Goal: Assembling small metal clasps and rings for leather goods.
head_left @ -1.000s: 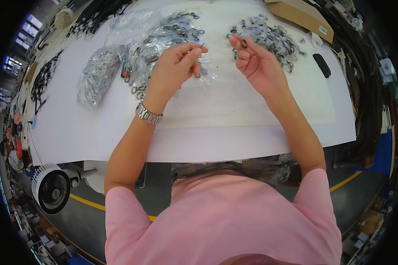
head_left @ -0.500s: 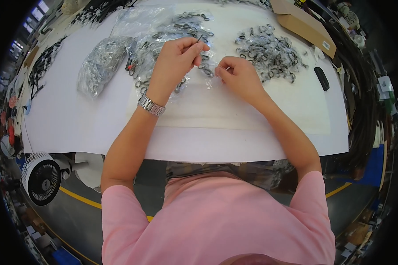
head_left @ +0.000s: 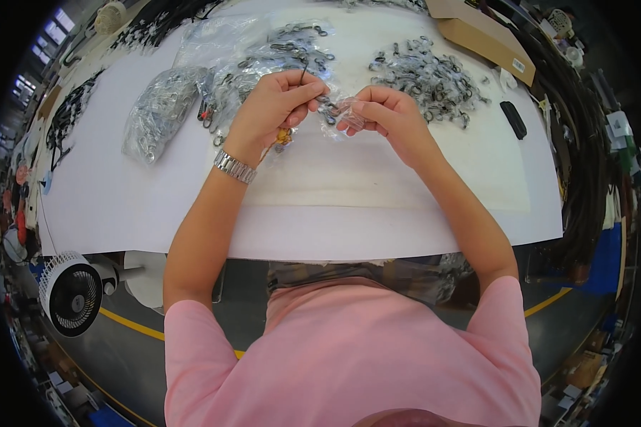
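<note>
My left hand (head_left: 278,107), with a metal watch on its wrist, pinches a small dark metal clasp (head_left: 325,102). A thin dark tip sticks up above its fingers. Close beside it, my right hand (head_left: 392,119) has thumb and fingers closed on a small clear plastic bag (head_left: 350,114). The bag's opening faces the clasp; whether the clasp is partly inside, I cannot tell. Below the left palm shows a small orange-yellow thing (head_left: 283,136), mostly hidden. Behind the left hand lies a heap of loose dark metal clasps (head_left: 303,50) among clear plastic.
Bagged clasps (head_left: 434,82) form a pile on the right of the white table (head_left: 142,213). A full clear plastic bag (head_left: 157,114) lies left, and a black oblong case (head_left: 513,120) lies right. At the back right stands a cardboard box (head_left: 484,39). A fan (head_left: 73,293) is below the table's left edge.
My left hand has lowered and come nearer to the right. The right hand has turned, and the clear bag now shows between its fingers. An orange-yellow thing has come into sight under the left palm.
</note>
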A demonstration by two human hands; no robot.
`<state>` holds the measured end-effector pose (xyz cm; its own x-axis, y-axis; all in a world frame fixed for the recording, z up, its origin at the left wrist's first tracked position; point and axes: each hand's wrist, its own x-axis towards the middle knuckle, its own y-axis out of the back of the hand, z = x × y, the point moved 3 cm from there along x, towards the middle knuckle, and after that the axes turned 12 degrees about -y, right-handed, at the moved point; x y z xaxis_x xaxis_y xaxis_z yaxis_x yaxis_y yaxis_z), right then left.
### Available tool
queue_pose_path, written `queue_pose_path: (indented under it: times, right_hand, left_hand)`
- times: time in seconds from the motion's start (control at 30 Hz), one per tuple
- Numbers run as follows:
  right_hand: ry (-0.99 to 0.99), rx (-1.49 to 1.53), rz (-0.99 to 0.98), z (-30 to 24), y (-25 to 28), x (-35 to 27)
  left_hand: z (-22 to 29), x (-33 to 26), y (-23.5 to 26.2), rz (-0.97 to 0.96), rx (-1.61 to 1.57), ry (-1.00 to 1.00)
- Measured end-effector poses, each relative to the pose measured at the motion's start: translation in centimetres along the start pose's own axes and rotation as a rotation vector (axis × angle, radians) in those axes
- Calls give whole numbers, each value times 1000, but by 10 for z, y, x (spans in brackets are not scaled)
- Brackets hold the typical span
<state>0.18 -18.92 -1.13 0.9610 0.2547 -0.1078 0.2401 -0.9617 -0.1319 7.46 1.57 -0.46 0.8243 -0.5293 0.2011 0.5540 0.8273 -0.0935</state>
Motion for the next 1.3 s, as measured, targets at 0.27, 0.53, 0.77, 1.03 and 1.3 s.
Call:
queue_pose_path:
  times: [0.27,0.53,0.77,1.03,1.3]
  right_hand:
    - [-285,109,-214,6,-3,-1]
    - [-216,-123,-51,2,4,-12]
    - [-334,-58,-245,-5,6,-20]
    - [-418,101,-207,13,9,-9]
    - [-218,240,23,-4,13,-8]
  left_hand:
    - [15,-13,-28,-14,394,-295]
    - [30,-17,-47,-145,525,26]
    - [23,-19,-44,-253,529,-169]
    - [23,-22,-56,-94,854,-515]
    - [17,-9,-28,92,514,-170]
